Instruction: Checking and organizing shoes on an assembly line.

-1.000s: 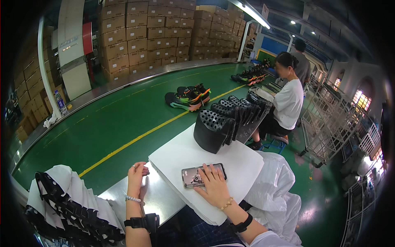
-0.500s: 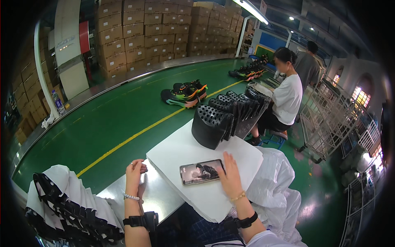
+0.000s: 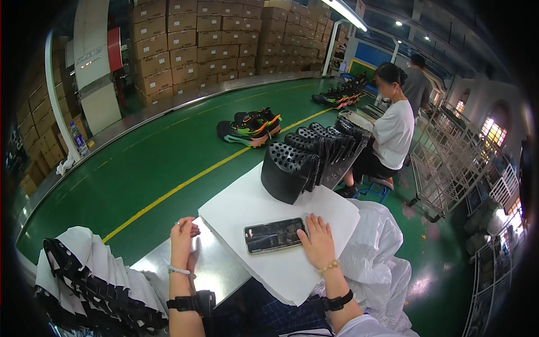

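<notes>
A smartphone [image 3: 273,235] with a dark picture on its screen lies on a stack of white sheets [image 3: 236,210]. My right hand [image 3: 319,241] rests palm down on the sheets, fingers stretched and spread, its thumb at the phone's right end. At the left, my left hand [image 3: 184,233] sits over the shiny metal tabletop [image 3: 216,264], fingers loosely bent, nothing visible in them. Beyond the phone stands a row of black perforated shoe-shaped pieces [image 3: 289,171], the nearest on the sheets.
A green conveyor belt [image 3: 163,163] carries a pair of black, orange and green sneakers [image 3: 250,128]. White-and-black stacked pieces [image 3: 101,281] fill the lower left; white plastic bagging [image 3: 373,247] hangs at right. A seated person [image 3: 391,129] works farther along, near wire racks [image 3: 449,163].
My right hand has come down flat onto the sheets, moving slightly right and off the phone's screen. The screen picture turned darker. The sneakers shifted a little left. My left hand stayed put.
</notes>
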`<state>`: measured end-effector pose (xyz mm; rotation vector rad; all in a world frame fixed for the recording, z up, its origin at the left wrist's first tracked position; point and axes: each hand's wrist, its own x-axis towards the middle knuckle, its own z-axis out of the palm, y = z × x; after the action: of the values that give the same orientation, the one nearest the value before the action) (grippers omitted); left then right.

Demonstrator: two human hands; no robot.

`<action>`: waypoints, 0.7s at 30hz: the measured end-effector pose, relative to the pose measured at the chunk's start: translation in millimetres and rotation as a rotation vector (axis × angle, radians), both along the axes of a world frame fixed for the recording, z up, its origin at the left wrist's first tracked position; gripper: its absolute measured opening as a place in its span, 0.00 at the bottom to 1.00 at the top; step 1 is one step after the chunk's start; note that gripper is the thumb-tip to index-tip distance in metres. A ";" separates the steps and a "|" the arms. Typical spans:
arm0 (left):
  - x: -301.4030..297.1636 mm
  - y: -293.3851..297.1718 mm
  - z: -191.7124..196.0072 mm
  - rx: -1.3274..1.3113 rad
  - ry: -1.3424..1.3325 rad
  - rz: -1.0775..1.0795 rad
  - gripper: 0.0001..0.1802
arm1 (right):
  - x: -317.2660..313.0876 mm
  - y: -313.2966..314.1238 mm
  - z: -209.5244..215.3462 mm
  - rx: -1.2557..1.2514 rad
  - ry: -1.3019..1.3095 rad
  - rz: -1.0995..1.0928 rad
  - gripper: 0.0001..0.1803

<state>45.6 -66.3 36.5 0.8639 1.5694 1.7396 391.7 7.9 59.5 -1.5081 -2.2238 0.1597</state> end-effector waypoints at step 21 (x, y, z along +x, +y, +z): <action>147.5 56.3 26.0 -0.239 1.203 -0.134 0.36 | -0.8 -1.2 3.1 -0.006 -0.011 0.014 0.31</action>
<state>193.1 -10.0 62.5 2.0172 2.2564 0.8399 390.9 6.7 62.6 -1.5005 -2.2449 0.1634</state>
